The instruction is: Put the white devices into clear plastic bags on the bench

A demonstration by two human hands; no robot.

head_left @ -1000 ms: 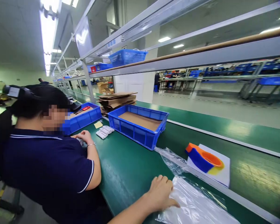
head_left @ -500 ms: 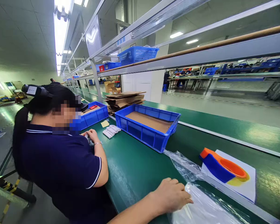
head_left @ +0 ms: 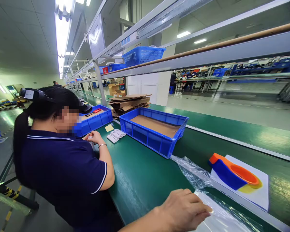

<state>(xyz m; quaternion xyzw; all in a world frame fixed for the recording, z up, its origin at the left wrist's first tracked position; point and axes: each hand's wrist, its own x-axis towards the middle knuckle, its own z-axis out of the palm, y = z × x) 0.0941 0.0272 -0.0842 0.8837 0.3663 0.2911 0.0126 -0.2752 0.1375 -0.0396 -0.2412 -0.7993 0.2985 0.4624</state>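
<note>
My left hand (head_left: 183,209) reaches in from the bottom edge, back of the hand up. Its fingers are curled and pressed together at the near edge of a clear plastic bag (head_left: 222,214) with white contents, partly hidden under the hand. My right hand is out of view. Beyond the bag, an orange and blue tape dispenser (head_left: 232,174) rests on white sheets (head_left: 262,193). More loose clear film (head_left: 193,170) stretches toward a blue bin (head_left: 147,137) lined with cardboard.
At the left a co-worker (head_left: 60,174) in a dark shirt handles something small. Near that person's hands lie white pieces (head_left: 116,135) and a yellow note (head_left: 109,128). Another blue bin (head_left: 96,122) and stacked cardboard (head_left: 129,103) stand farther back. A shelf rail (head_left: 195,51) crosses above the bench.
My left hand has moved a little to the right and down, over the bag's edge. The co-worker's head and arm have shifted slightly.
</note>
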